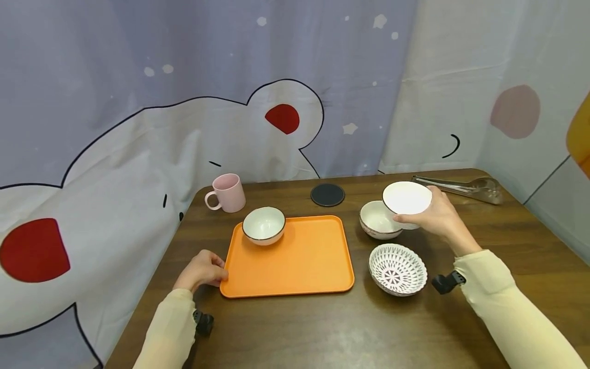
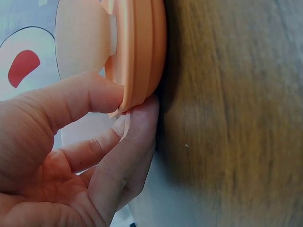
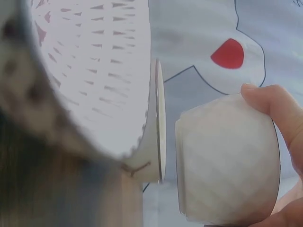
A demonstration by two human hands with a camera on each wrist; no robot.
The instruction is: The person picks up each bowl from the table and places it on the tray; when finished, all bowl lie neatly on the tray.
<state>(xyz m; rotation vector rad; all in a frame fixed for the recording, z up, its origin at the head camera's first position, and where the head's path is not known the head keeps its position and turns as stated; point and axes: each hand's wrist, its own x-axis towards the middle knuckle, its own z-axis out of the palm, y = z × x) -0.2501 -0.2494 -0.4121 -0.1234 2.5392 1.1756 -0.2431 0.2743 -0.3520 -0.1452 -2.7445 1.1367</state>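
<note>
My left hand (image 1: 203, 269) pinches the left rim of an orange tray (image 1: 304, 256); in the left wrist view the thumb lies on top and fingers are under the edge. A white bowl with a dark rim (image 1: 264, 226) sits in the tray's back left corner. My right hand (image 1: 438, 212) grips a white bowl (image 1: 406, 198) by its side, thumb and fingers on the wall. The right wrist view shows faint diamond relief on this held bowl (image 3: 227, 161). It overlaps another white bowl (image 1: 375, 218) in the head view. Nearer stands a patterned bowl (image 1: 397, 270) with a scalloped rim.
At the back left of the brown wooden table (image 1: 313, 333) is a pink mug (image 1: 230, 193). A round black coaster (image 1: 328, 195) lies behind the tray. Metal tongs (image 1: 484, 189) lie at the back right. A printed curtain (image 1: 207, 138) hangs along the back.
</note>
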